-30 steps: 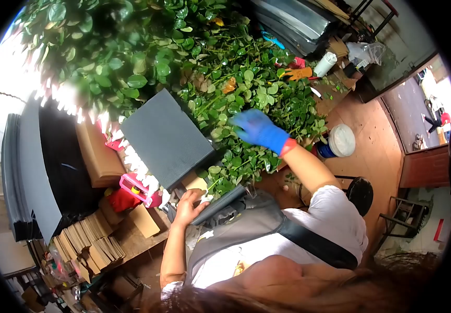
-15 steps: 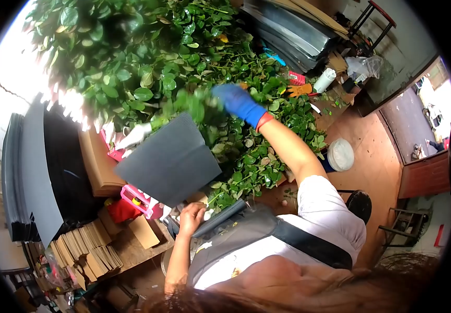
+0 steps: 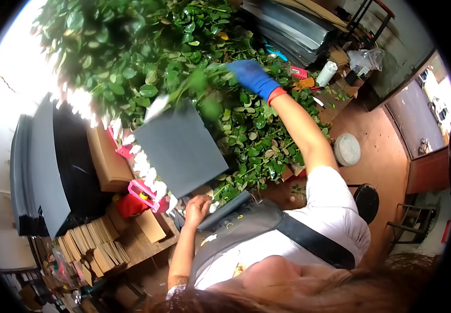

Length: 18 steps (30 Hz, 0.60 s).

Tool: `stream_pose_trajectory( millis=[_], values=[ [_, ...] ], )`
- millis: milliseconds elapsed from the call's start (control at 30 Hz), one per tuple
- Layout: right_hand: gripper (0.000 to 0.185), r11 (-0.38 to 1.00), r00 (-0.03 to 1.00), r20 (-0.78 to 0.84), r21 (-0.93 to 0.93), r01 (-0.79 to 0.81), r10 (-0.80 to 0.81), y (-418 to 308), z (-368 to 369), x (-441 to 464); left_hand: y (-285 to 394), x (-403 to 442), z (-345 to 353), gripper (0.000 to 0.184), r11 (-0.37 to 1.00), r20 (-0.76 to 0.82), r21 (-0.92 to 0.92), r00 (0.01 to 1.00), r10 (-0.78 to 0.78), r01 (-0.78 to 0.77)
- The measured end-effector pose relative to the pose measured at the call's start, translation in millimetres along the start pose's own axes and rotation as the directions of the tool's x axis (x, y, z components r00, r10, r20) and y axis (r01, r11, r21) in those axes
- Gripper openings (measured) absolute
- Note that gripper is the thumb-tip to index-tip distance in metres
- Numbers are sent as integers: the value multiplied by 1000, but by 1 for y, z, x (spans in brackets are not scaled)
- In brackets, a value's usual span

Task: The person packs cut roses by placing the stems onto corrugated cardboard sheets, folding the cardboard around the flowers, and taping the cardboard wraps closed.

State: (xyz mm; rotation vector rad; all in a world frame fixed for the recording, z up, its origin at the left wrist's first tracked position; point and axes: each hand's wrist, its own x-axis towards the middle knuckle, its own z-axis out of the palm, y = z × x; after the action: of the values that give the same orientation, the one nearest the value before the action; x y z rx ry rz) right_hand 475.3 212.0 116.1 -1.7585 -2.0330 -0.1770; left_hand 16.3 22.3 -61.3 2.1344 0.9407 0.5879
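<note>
My right hand (image 3: 254, 78), in a blue glove with a red cuff, is closed around a leafy rose stem (image 3: 198, 86), which is blurred by motion. The stem's white bud (image 3: 156, 107) lies by the upper left corner of a dark grey sheet (image 3: 182, 151). Bare and with fingers curled, my left hand (image 3: 197, 209) rests at the sheet's lower edge; whatever it grips is hidden. Beneath and behind spreads a large heap of green rose foliage (image 3: 131, 73). White rose heads (image 3: 144, 167) line the sheet's left side.
A pink tool (image 3: 147, 194) lies left of the sheet, near cardboard pieces (image 3: 92, 245). Dark sheets (image 3: 82, 167) stand stacked at left. At back right are an orange glove (image 3: 303, 84) and a white bottle (image 3: 326, 74). A white bucket (image 3: 347, 149) stands on the floor.
My right hand has moved up and to the right with the stem, whose white bud now shows by the sheet's corner. My left hand stays by the sheet's lower edge.
</note>
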Motion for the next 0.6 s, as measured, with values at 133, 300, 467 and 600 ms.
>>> stream_pose_trajectory(
  millis=[133, 300, 467, 600],
  values=[
    [37, 990, 922, -362, -72, 122, -140, 13, 3, -34, 1, 2, -1, 10, 999, -23, 41, 999, 24, -23],
    [38, 913, 914, -37, 32, 406, -405, -107, -63, -105, -9, -2, 5, 14, 1000, -53, -2, 998, 21, -21],
    [40, 953, 735, 616, 91, 290, -283, -81, 8, -178, -34, -12, 23, 62, 912, -98, -356, 962, -255, 205],
    [36, 981, 542, 834, -3, 194, -105, -47, 56, -210, -27, -12, 26, 77, 848, -160, -477, 926, -341, 230]
  ],
)
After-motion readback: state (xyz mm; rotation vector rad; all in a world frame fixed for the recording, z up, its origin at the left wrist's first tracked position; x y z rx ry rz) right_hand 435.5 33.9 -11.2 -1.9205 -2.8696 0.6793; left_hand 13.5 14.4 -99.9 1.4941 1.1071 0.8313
